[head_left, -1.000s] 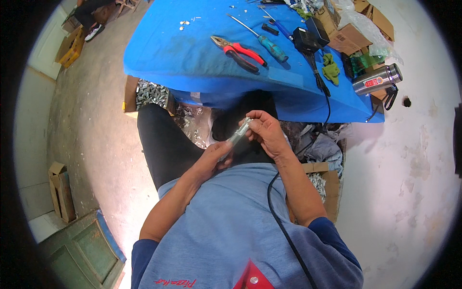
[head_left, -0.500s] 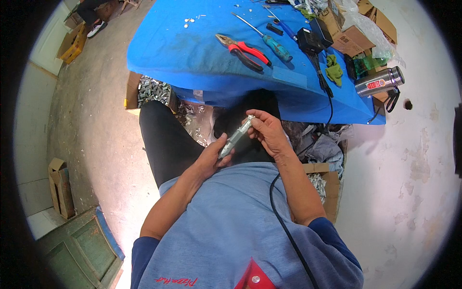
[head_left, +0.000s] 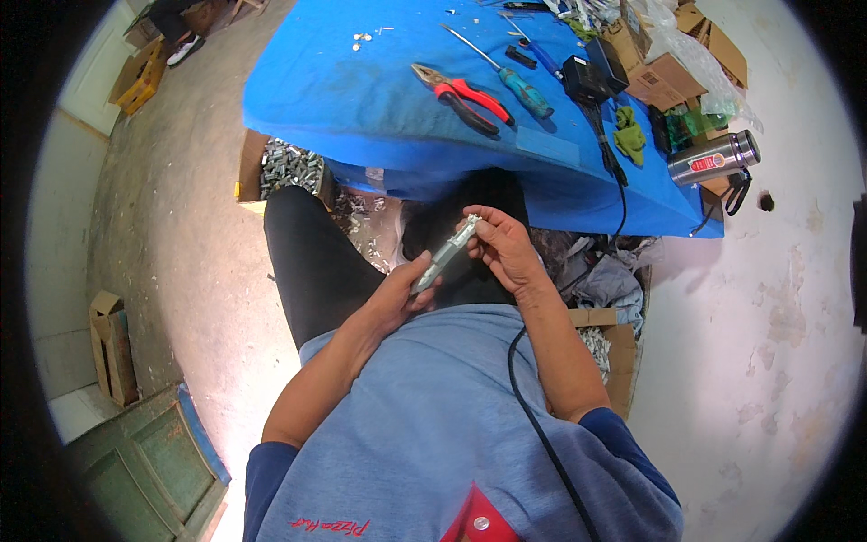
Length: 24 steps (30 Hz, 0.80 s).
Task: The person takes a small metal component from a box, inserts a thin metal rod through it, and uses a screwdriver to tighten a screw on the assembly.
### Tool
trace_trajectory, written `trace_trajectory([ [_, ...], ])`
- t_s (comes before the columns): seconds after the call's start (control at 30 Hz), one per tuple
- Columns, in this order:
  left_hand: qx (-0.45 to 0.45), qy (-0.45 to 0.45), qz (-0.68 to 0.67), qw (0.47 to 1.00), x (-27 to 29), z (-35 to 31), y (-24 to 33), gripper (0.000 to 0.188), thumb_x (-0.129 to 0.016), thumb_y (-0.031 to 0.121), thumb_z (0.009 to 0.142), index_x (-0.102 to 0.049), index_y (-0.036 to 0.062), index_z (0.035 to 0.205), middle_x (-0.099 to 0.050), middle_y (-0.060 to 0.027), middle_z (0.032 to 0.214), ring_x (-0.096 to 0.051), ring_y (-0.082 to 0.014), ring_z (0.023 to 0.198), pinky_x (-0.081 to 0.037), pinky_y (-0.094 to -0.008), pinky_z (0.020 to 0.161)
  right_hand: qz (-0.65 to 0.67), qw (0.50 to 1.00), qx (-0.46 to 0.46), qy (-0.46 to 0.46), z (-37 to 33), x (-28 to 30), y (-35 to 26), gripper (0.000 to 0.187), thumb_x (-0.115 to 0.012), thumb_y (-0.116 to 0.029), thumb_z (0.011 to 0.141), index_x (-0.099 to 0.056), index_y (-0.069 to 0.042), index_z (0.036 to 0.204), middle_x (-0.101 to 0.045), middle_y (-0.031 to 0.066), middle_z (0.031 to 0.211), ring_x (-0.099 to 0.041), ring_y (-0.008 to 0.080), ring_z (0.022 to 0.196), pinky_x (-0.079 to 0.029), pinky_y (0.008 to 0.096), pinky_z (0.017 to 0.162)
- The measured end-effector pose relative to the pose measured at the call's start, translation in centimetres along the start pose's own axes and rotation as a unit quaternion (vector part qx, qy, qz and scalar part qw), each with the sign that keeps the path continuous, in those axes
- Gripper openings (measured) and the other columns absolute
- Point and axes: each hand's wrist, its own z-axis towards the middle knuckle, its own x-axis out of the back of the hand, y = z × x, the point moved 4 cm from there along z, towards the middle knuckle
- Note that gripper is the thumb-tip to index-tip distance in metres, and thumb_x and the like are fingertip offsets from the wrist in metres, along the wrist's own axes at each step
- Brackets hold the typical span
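Observation:
Over my lap, my left hand (head_left: 404,287) is closed around the lower end of a slim, pale grey-green elongated part (head_left: 442,262). It slants up to the right. At its upper end, whitish and irregular in shape, the thumb and fingers of my right hand (head_left: 502,244) pinch the tip. Whether that tip is a separate small piece I cannot tell. Ahead on the blue-covered table (head_left: 334,90) lie pliers with red and black handles (head_left: 462,101) and a screwdriver with a teal handle (head_left: 524,92).
Left of my knee stands a carton of small metallic cylinders (head_left: 291,170). A carton of whitish pieces (head_left: 596,348) is by my right side. On the table's right are a black adapter (head_left: 585,81), a green cloth (head_left: 628,135) and a steel flask (head_left: 713,158). A black cable (head_left: 542,425) crosses my shirt.
Both hands keep their grip on the part, with almost no movement. The view has shifted very slightly, so the table and tools sit a little lower and further right.

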Motion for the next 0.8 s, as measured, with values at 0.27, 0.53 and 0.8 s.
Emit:
trace_trajectory([
  [0.27, 0.006, 0.004, -0.020, 1.000, 0.06, 0.06, 0.01, 0.048, -0.033, 0.043, 0.104, -0.057, 0.0062, 0.086, -0.041, 0.0023, 0.048, -0.031, -0.0096, 0.040, -0.042, -0.0282, 0.061, 0.009, 1.000, -0.010, 0.002, 0.32, 0.33, 0.45, 0.026, -0.063, -0.012, 0.092, -0.060, -0.001, 0.116, -0.067, 0.0087, 0.099, -0.061, 0.0105, 0.076, -0.051, 0.0225, 0.066],
  [0.53, 0.013, 0.016, -0.046, 0.999, 0.14, 0.11, 0.03, 0.049, -0.033, 0.044, 0.104, -0.057, 0.0056, 0.086, -0.040, 0.0021, 0.048, -0.030, -0.0094, 0.039, -0.042, -0.0290, 0.061, 0.000, 1.000, -0.012, 0.006, 0.28, 0.28, 0.35, 0.028, -0.064, -0.013, 0.092, -0.059, -0.001, 0.117, -0.067, 0.0088, 0.100, -0.061, 0.0101, 0.077, -0.051, 0.0221, 0.066],
  [0.8, 0.020, 0.007, -0.037, 0.999, 0.31, 0.27, -0.11, 0.048, -0.035, 0.044, 0.104, -0.058, 0.0060, 0.085, -0.039, 0.0026, 0.047, -0.029, -0.0094, 0.039, -0.042, -0.0280, 0.060, 0.021, 1.000, -0.018, 0.008, 0.26, 0.52, 0.60, 0.027, -0.062, -0.012, 0.094, -0.058, 0.000, 0.117, -0.067, 0.0107, 0.101, -0.062, 0.0104, 0.077, -0.054, 0.0228, 0.067],
])
